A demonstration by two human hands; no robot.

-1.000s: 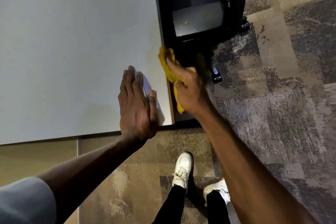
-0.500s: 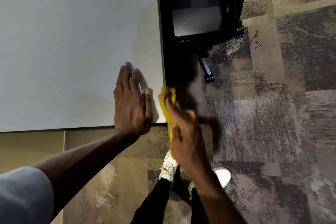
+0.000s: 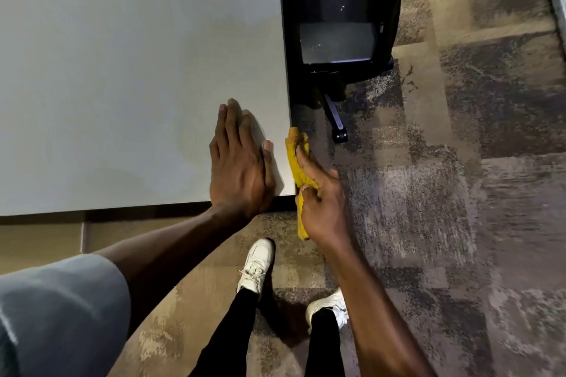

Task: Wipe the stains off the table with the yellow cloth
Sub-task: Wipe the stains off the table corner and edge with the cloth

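Note:
The pale grey table (image 3: 122, 70) fills the upper left, its near right corner just below centre. My left hand (image 3: 240, 162) lies flat on that corner, fingers together and pointing away from me. My right hand (image 3: 323, 202) grips the yellow cloth (image 3: 296, 159) and presses it against the table's right side edge at the corner. Part of the cloth hangs down below my palm. No stain shows on the tabletop.
A black office chair (image 3: 337, 24) stands tight against the table's right edge, one castor leg (image 3: 337, 122) reaching toward my right hand. Patterned carpet (image 3: 444, 193) covers the floor. My feet in white shoes (image 3: 255, 263) stand near the table corner.
My right hand with the cloth slid along the table's right edge toward me, from beside the chair down to the corner, then eased slightly back. My left hand stayed flat on the corner.

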